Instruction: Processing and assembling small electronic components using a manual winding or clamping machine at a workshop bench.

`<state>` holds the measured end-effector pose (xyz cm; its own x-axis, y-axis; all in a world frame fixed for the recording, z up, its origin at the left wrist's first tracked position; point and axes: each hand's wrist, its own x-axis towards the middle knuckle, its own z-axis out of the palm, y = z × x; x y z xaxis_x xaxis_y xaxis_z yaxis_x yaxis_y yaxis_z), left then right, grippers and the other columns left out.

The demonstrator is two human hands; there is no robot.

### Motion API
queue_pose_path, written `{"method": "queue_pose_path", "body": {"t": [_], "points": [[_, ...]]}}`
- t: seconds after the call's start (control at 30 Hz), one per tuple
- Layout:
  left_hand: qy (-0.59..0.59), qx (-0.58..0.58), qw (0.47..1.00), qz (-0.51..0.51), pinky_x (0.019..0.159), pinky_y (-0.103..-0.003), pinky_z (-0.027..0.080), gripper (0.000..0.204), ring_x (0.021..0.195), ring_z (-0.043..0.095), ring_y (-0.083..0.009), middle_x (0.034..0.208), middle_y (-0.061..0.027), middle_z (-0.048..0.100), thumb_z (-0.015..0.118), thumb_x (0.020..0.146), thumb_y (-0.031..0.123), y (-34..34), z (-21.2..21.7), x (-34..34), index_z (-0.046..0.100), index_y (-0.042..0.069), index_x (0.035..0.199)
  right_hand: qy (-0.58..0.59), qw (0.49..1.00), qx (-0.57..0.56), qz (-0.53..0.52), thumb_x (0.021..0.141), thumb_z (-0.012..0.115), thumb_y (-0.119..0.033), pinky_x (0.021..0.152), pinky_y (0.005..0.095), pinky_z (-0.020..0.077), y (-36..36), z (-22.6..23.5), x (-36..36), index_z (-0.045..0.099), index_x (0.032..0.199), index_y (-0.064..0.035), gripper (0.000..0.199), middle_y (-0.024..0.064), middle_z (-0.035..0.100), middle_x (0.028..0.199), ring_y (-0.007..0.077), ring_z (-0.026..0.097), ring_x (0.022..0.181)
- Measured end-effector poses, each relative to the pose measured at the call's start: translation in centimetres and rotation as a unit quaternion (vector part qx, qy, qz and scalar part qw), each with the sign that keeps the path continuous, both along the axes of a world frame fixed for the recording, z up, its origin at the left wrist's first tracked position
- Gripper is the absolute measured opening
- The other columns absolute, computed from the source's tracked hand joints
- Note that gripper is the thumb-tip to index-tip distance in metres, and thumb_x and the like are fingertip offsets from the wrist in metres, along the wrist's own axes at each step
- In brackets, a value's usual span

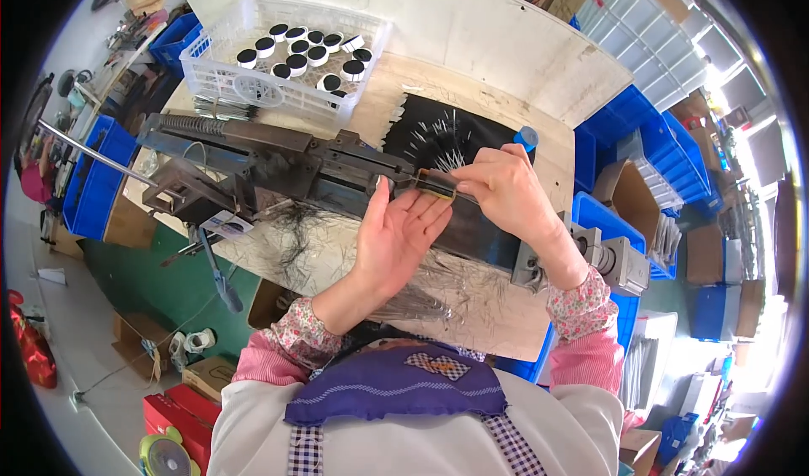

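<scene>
In the middle of the bench a small dark cylindrical piece with a yellowish rim (436, 184) sits by the end of a long dark metal bench machine (312, 160). My right hand (508, 194) pinches the piece's right end between thumb and fingertips. Palm up, my left hand (392, 244) is spread just below it, fingertips close to or touching its underside and the thumb apart. Behind the piece, thin silvery pins or wires (449, 157) lie on a black cloth (403, 139). Whether the piece touches the machine cannot be made out.
A clear plastic crate (278, 97) with several white, black-topped round pieces (297, 63) stands at the back left. A blue round container (526, 137) is by the cloth. Dark wire scraps (295, 240) litter the bench front. Blue bins (624, 122) line the right side.
</scene>
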<state>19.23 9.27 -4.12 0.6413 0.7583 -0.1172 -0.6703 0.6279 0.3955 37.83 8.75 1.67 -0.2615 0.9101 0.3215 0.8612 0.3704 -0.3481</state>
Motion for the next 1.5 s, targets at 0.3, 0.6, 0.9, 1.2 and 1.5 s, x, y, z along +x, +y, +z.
{"method": "queue_pose_path", "body": {"t": [0.3, 0.6, 0.9, 1.2, 1.5], "points": [[-0.015, 0.004, 1.0, -0.005, 0.113, -0.036, 0.028, 0.073, 0.131, 0.041, -0.0233, 0.136, -0.0133, 0.047, 0.029, 0.098, 0.058, 0.0, -0.4, -0.3, 0.04, -0.004, 0.134, -0.003, 1.0, 0.027, -0.003, 0.078, 0.067, -0.011, 0.086, 0.0357, 0.0376, -0.1, 0.1, -0.5, 0.072, 0.087, -0.0119, 0.01, 0.0027, 0.061, 0.077, 0.0196, 0.059, 0.077], [-0.025, 0.02, 0.999, 0.009, 0.115, -0.038, 0.023, 0.072, 0.132, 0.039, -0.024, 0.137, -0.0149, 0.045, 0.028, 0.098, 0.056, 0.0, -0.7, -0.3, 0.037, -0.005, 0.135, 0.065, 0.996, 0.054, -0.038, 0.079, 0.066, -0.011, 0.079, 0.0349, 0.0393, 0.0, 1.4, -0.7, 0.069, 0.088, -0.0106, 0.009, 0.0026, 0.06, 0.078, 0.0218, 0.059, 0.079], [-0.002, 0.003, 1.0, 0.015, 0.115, -0.04, 0.024, 0.077, 0.133, 0.037, -0.0274, 0.139, -0.019, 0.042, 0.027, 0.097, 0.058, -0.1, -0.2, -0.2, 0.034, -0.009, 0.135, 0.017, 1.0, 0.008, -0.011, 0.081, 0.064, -0.01, 0.084, 0.0345, 0.0397, 0.0, -0.6, 0.0, 0.068, 0.088, -0.0098, 0.008, 0.0039, 0.06, 0.08, 0.0215, 0.06, 0.082], [-0.012, -0.015, 0.999, 0.026, 0.116, -0.04, 0.022, 0.075, 0.134, 0.037, -0.0299, 0.141, -0.0219, 0.041, 0.029, 0.098, 0.055, -0.2, -0.4, -0.5, 0.035, -0.011, 0.134, -0.018, 0.994, -0.013, -0.11, 0.09, 0.055, -0.01, 0.054, 0.0372, 0.0505, -4.7, 1.1, -1.5, 0.052, 0.122, -0.0012, 0.033, 0.0123, 0.064, 0.067, 0.0259, 0.063, 0.055], [-0.023, -0.028, 0.999, -0.014, 0.113, -0.037, 0.026, 0.075, 0.133, 0.038, -0.0258, 0.139, -0.0191, 0.043, 0.033, 0.097, 0.056, 0.2, 0.4, -0.7, 0.037, -0.009, 0.133, -0.177, 0.978, -0.036, -0.103, 0.076, 0.059, -0.003, 0.05, 0.0388, 0.0503, -5.4, 0.1, -3.4, 0.052, 0.124, 0.0078, 0.05, 0.0144, 0.059, 0.06, 0.0296, 0.061, 0.052]]}}
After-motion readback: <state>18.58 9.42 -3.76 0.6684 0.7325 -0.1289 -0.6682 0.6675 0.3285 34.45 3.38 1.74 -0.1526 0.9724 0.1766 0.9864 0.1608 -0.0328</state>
